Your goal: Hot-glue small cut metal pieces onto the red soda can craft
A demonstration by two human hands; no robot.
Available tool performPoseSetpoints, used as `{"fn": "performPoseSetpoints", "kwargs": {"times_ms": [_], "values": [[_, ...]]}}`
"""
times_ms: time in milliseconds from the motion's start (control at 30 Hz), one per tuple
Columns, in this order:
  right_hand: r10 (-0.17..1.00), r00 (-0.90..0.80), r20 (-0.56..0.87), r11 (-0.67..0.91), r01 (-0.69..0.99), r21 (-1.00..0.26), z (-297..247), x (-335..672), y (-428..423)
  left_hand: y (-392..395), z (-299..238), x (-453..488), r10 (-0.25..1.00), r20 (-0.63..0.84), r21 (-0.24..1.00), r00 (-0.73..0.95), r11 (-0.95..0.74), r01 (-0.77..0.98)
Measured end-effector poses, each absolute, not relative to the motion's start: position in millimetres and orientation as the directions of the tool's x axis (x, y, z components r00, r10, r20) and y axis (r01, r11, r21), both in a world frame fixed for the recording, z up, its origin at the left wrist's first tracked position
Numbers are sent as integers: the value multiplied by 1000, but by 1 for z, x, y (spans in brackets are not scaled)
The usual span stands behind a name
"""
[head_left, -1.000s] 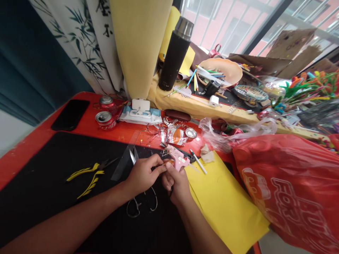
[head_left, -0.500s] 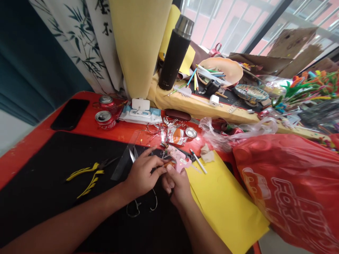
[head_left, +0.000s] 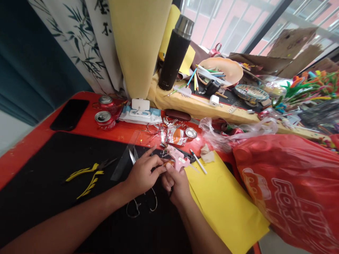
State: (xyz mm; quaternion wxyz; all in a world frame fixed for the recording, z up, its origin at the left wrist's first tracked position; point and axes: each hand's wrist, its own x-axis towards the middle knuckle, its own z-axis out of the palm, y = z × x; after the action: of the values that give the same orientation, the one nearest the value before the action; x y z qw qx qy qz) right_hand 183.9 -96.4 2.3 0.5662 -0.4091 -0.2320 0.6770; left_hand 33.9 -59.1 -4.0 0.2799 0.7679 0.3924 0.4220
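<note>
My left hand (head_left: 145, 173) and my right hand (head_left: 177, 182) meet over the black mat (head_left: 106, 225). Between their fingertips is a small orange-brown piece (head_left: 168, 163), pinched from both sides and mostly covered. The left index finger stretches out past it; the right thumb presses on top. Just beyond the fingers lies a pink hot glue gun (head_left: 178, 157), its nozzle pointing away to the left. Scissor blades (head_left: 132, 156) show behind the left hand. Curved pieces of silvery wire (head_left: 154, 201) rest on the mat below the hands.
Yellow-handled pliers (head_left: 91, 176) and a clear ruler (head_left: 124, 158) lie left. Yellow paper (head_left: 225, 201), a white pen (head_left: 198, 161) and a red bag (head_left: 288, 187) are right. Behind are cut can pieces (head_left: 177, 136), red cans (head_left: 105, 120), wipes (head_left: 140, 114), a phone (head_left: 70, 114) and a black thermos (head_left: 176, 53).
</note>
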Motion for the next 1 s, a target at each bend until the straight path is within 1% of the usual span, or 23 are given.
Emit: {"fn": "performPoseSetpoints", "kwargs": {"times_ms": [133, 567, 1000], "values": [[955, -26, -296, -254, -586, -769, 3, 184, -96, -60, -5, 34, 858, 394, 777, 329, -503, 378], [953, -23, -303, -260, -577, -774, 2, 184, -96, -59, -8, 35, 862, 393, 802, 321, -492, 338], [950, -16, -312, -263, -581, -770, 3, 183, -95, -57, -6, 35, 887, 328, 817, 324, -439, 375]]}}
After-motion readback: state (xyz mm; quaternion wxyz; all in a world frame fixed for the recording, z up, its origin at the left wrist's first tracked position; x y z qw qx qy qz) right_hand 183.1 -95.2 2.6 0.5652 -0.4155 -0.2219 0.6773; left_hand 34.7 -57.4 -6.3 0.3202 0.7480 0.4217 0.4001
